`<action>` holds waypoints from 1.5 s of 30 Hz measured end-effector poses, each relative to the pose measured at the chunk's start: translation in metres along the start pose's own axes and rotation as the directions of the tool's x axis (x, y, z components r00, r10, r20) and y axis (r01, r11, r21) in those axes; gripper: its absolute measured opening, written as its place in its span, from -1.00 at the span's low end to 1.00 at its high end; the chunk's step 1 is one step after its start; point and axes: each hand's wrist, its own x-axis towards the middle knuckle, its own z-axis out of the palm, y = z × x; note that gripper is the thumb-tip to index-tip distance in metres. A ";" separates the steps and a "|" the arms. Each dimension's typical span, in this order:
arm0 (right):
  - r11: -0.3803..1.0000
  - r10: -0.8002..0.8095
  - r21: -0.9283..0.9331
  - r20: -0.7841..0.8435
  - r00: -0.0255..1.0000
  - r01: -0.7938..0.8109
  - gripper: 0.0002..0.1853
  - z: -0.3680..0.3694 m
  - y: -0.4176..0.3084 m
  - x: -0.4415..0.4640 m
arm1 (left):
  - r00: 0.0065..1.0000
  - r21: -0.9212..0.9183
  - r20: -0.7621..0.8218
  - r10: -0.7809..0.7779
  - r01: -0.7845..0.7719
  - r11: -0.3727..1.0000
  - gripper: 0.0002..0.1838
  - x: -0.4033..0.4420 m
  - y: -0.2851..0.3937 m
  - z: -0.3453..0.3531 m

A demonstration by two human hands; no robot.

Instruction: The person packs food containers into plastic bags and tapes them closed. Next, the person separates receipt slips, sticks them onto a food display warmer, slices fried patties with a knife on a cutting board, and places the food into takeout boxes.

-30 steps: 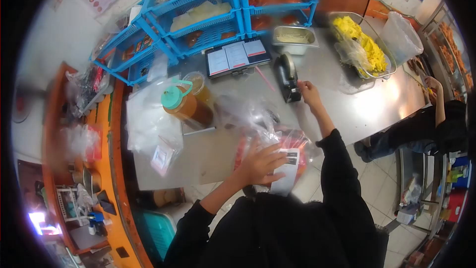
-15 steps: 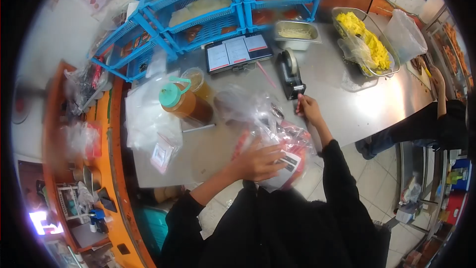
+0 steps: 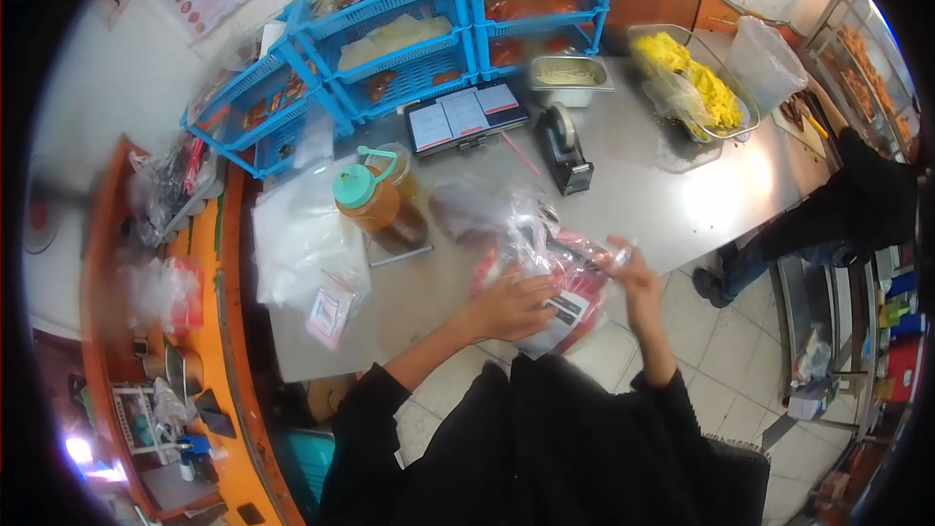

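A clear plastic bag (image 3: 591, 271) with red contents and a white label (image 3: 568, 307) rests at the table's front edge. My left hand (image 3: 511, 307) is closed on its left side, fingers across the front near the label. At the bag's right edge is my right hand (image 3: 640, 284), slightly blurred, with fingers pinched together by a shiny reddish bit; whether that is tape or the bag's plastic I cannot make out. Behind the bag stands a black tape dispenser (image 3: 565, 151). To the left is a bottle of brown liquid with a mint-green lid (image 3: 355, 185).
Blue stacked baskets (image 3: 399, 47) line the back, with a tablet (image 3: 466, 117) before them. A metal container (image 3: 570, 83) and a tray of yellow food (image 3: 691, 88) stand farther right. Clear plastic bags (image 3: 307, 234) lie at left. Another person (image 3: 857, 185) stands at the right end.
My right hand has left the tape dispenser and come down to the bag's right edge. My left hand stays on the bag. The view has shifted slightly.
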 end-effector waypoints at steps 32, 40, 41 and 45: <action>0.830 0.323 -0.517 0.133 0.937 -0.212 -0.45 0.006 0.012 0.016 | 0.870 -0.152 -0.281 -0.406 0.377 0.914 -0.82 0.003 0.044 -0.011; 0.963 0.120 -0.265 0.550 0.827 0.037 -0.60 0.025 0.147 0.032 | 0.451 -0.534 -0.378 -0.809 0.607 0.588 -0.81 0.014 0.067 -0.032; 0.983 0.062 -0.177 0.569 0.820 0.048 -0.68 0.024 0.161 0.041 | 0.482 -0.348 -0.537 -0.692 0.620 0.703 -0.79 0.007 0.061 -0.021; 0.971 -0.032 -0.198 0.459 0.888 0.137 -0.74 0.034 0.114 0.080 | 0.180 -0.875 -0.098 -0.979 0.453 0.171 -0.74 -0.025 0.022 0.019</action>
